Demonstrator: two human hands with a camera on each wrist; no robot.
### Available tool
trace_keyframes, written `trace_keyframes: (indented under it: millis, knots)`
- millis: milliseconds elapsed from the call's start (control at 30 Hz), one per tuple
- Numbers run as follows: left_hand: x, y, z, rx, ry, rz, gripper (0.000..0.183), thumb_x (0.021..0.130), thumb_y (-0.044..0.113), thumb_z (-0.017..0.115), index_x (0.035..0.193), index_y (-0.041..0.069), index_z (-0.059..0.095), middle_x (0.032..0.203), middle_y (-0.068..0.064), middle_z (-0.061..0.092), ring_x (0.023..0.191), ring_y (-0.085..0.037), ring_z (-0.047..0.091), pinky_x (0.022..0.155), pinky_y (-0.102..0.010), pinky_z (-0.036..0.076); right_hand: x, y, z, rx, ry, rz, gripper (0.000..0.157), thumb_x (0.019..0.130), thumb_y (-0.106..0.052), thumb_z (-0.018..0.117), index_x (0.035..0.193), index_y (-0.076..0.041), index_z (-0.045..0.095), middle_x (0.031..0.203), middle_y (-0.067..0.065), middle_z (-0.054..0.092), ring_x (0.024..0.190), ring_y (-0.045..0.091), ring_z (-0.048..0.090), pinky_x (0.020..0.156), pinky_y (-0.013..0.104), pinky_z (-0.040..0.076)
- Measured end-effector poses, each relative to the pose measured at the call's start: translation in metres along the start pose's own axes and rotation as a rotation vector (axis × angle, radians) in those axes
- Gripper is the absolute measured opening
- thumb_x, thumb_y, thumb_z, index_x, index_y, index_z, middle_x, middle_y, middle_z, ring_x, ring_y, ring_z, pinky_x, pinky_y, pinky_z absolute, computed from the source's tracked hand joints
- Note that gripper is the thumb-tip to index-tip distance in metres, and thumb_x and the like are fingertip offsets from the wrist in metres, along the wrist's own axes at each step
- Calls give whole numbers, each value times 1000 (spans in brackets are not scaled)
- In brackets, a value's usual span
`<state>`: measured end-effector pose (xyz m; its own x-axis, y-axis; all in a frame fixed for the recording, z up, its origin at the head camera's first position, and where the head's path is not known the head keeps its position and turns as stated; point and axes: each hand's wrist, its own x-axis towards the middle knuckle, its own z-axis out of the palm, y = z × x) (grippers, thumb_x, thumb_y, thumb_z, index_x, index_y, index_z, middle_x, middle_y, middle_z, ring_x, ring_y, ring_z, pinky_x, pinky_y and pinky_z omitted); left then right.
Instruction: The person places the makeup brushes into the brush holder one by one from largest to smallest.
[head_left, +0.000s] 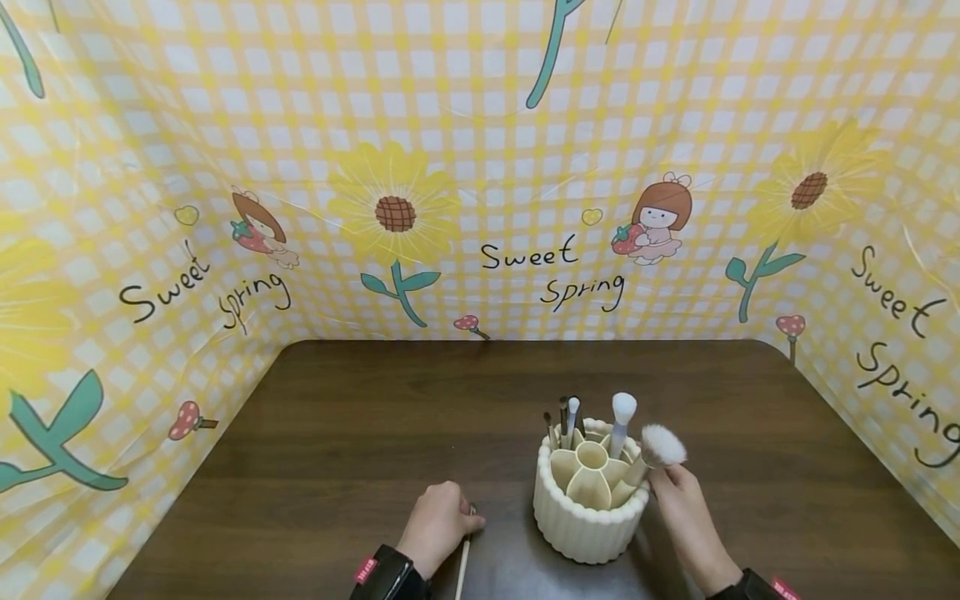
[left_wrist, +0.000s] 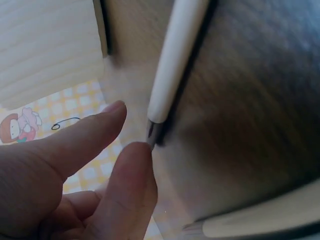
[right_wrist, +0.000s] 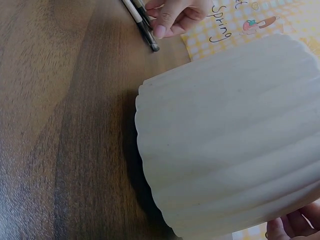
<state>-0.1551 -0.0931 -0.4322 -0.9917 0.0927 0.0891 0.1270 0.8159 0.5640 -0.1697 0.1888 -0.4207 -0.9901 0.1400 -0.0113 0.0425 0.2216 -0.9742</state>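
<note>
My left hand [head_left: 441, 521] rests low over the table beside a slim pale-handled makeup brush [head_left: 462, 567]. In the left wrist view thumb and forefinger stand apart, and one fingertip touches or nearly touches the metal collar of that brush [left_wrist: 177, 60]. A second pale-handled brush [left_wrist: 265, 212] lies lower right there. My right hand [head_left: 690, 521] is at the right side of a cream fluted brush holder [head_left: 588, 529], its fingers loosely bent near the rim. Close to those fingertips leans a large fluffy white brush [head_left: 663, 446], standing in the holder. The right wrist view hides part of this hand.
Several smaller brushes [head_left: 573, 412] stand at the back left of the holder, and a white-tipped brush [head_left: 622, 412] at its back right. The dark wooden table [head_left: 375, 400] ends at a yellow checked cloth [head_left: 465, 183] hung behind and at both sides.
</note>
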Motion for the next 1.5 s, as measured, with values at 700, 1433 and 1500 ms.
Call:
trace_keyframes:
  millis: [700,1433,1500]
  knots:
    - [5,-1,-2,-17,2,-20,44,66,4,60,45,18,24,45,12,15,43,-7,18,44,-22,16,-1,-2,2,20,10,0,45,99,-19,36,130,11,47,133,24,51,93,-18,46,82,1,34]
    - [17,47,-60,-586,626,140,18,82,16,69,90,0,69,84,-10,72,75,-8,67,68,-14,56,1,-1,1,18,-2,-6,44,99,-16,35,130,13,46,134,24,49,93,-18,46,81,1,36]
    - [15,51,-60,-621,686,192,20,82,16,69,89,-2,67,83,-12,72,75,-4,65,67,-9,54,1,-1,1,19,-4,-8,43,98,-14,35,130,13,46,134,25,49,94,-18,46,81,1,36]
